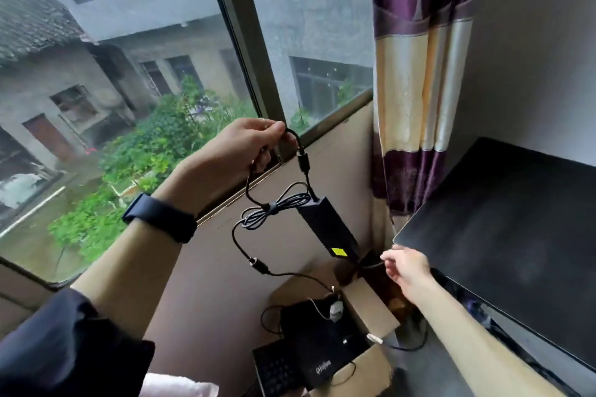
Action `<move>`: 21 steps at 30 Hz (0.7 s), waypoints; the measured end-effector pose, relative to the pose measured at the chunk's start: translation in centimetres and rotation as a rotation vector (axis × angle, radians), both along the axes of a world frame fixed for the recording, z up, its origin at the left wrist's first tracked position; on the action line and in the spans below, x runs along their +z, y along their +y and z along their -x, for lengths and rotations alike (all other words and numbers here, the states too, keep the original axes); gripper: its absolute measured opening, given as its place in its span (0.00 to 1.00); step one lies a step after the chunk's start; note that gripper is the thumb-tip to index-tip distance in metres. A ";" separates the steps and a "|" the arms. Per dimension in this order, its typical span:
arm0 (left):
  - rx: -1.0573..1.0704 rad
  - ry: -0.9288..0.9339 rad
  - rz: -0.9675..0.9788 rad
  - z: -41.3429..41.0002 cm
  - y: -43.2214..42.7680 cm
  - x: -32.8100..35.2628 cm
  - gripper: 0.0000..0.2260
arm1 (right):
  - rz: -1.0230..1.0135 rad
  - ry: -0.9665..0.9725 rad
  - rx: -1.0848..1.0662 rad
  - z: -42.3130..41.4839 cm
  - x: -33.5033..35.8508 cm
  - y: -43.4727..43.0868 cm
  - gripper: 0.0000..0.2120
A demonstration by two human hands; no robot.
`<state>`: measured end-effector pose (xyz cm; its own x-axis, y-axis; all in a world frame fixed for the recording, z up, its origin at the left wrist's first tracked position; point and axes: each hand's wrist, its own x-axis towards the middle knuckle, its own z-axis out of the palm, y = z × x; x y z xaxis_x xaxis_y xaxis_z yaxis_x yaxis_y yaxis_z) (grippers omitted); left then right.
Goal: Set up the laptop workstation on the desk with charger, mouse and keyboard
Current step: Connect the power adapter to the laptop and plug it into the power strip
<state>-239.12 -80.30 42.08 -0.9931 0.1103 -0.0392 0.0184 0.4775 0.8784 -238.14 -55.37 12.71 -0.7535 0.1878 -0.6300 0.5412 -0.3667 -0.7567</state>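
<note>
My left hand [245, 148] is raised in front of the window and pinches the charger's black cable, so the black power brick [325, 226] with a yellow sticker hangs tilted below it. A bundled coil of cable [274, 208] hangs beside the brick, and a thinner lead trails down into the cardboard box [371, 306]. My right hand [406, 266] is lower, at the brick's bottom end, fingers closed on the cord there. In the box lie a black laptop [322, 342], a black keyboard [274, 371] and a small white plug [335, 311].
The dark desk top [503, 255] fills the right side, its corner close to my right hand. A purple and cream curtain [416, 80] hangs in the corner. The window sill and beige wall are behind the charger. A white-tipped cable [375, 338] hangs over the box edge.
</note>
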 end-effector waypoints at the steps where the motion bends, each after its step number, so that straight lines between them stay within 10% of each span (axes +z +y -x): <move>1: 0.018 0.007 -0.001 0.1 -0.1 0.4 0.15 | -0.076 0.092 -0.010 -0.1 2.0 1.3 0.13; 12: -0.097 0.069 -0.178 3.2 11.8 2.7 0.14 | -0.824 0.981 -0.384 -5.4 26.8 17.4 0.17; 21: -0.282 0.239 -0.380 1.0 32.2 7.8 0.14 | -1.375 1.047 -0.567 -12.3 36.4 36.6 0.13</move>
<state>-240.09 -48.12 49.88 -0.8991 0.3371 0.2793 0.3210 0.0739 0.9442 -225.88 -18.76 49.15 -0.3593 0.4530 0.8159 -0.2578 0.7921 -0.5533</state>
